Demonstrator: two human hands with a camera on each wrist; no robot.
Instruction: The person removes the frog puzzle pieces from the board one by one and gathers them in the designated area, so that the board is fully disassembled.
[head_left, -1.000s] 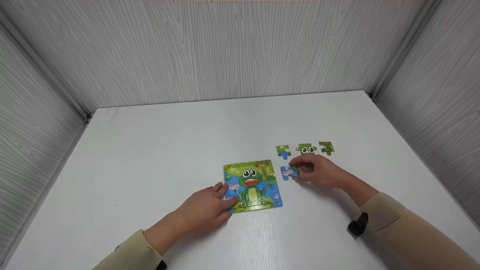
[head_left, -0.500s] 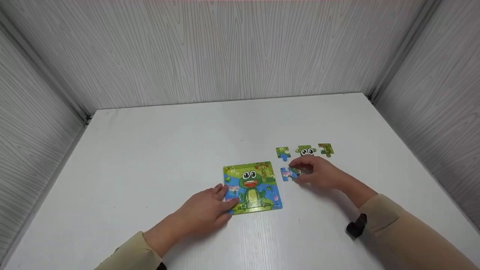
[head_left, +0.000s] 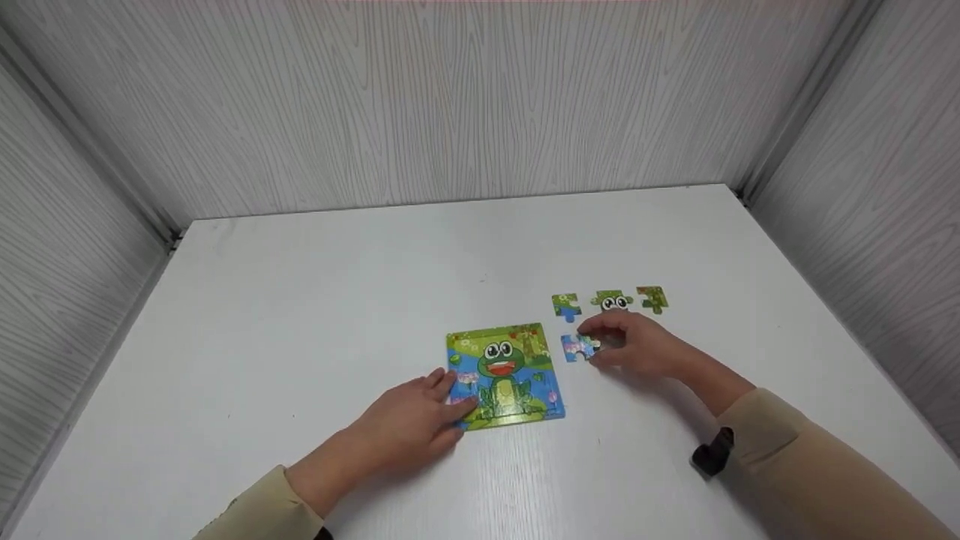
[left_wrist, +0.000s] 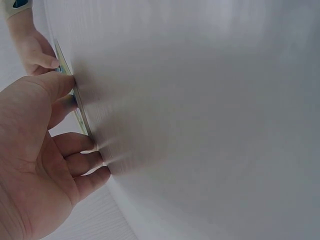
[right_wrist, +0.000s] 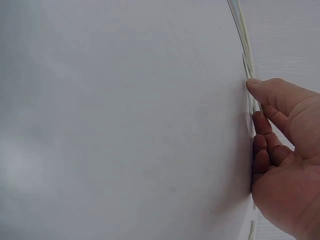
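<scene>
A square frog puzzle board (head_left: 514,367) lies on the white table in the head view. My left hand (head_left: 411,420) rests at its lower left corner, index finger over the picture, thumb against the near edge. In the left wrist view, the left hand's (left_wrist: 40,160) other fingertips touch the table at the board's edge. To the right of the board, my right hand (head_left: 637,345) pinches a puzzle piece (right_wrist: 260,108) between thumb and fingers, mostly hidden in the head view. A blue and pink puzzle piece (head_left: 574,348) lies right at those fingertips.
Beyond the right hand lie a green and blue piece (head_left: 567,305), a piece with frog eyes (head_left: 613,301) and a green corner piece (head_left: 653,298). Pale wood-grain panels (head_left: 465,105) stand at the back and both sides of the table (head_left: 337,285).
Both hands stay almost in place. The green part of the piece at my right fingertips, visible earlier, now shows less, and the neighbouring blue and pink piece's edge shows more.
</scene>
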